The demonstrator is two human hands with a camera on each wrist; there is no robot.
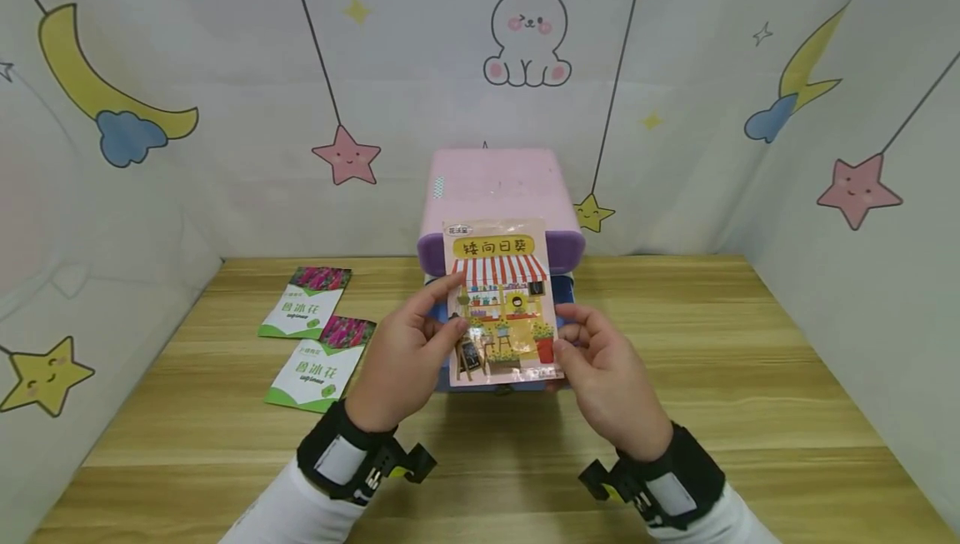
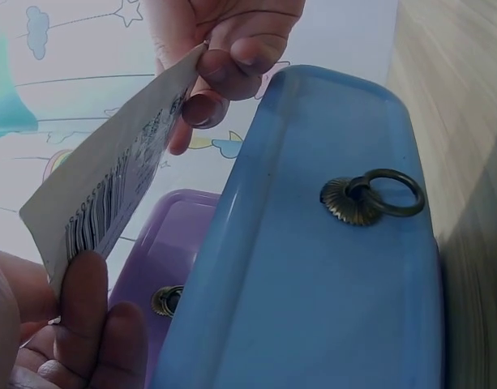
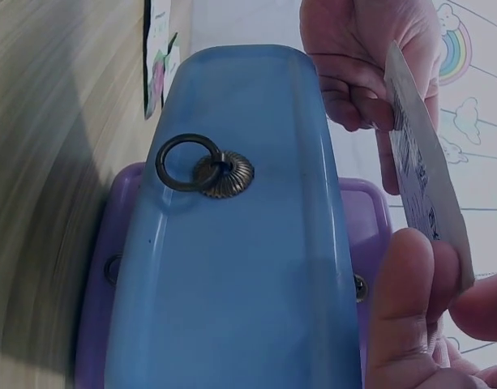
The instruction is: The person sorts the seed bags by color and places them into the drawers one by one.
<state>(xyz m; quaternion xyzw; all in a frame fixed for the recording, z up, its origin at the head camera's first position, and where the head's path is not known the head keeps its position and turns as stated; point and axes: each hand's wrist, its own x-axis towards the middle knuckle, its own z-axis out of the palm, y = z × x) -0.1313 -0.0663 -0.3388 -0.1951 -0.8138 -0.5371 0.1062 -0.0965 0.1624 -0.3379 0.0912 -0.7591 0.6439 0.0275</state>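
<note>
The step in hand appears to be holding a sunflower packet (image 1: 498,311) up by its edges in front of the drawer box (image 1: 495,186), above that box's pulled-out blue drawer (image 3: 232,275). The left hand (image 1: 408,352) pinches the packet's left edge and the right hand (image 1: 611,377) pinches its right edge lower down, thumbs and fingers clamped on it. From here, I judge, any next move calls for keeping both pinches light and level, so the thin packet neither bends nor catches on the drawer's front. The packet's face reads 矮向日葵 (dwarf sunflower) on a yellow sign; a badge at its top corner is too small to read surely. Its back carries a barcode (image 2: 110,203) with blurred print. Left of the drawer box, on the table (image 1: 675,344), lie 2 white-and-green packets (image 1: 318,369), overlapping slightly, each reading 鲁冰花 (lupine); the small script beneath is unclear.
</note>
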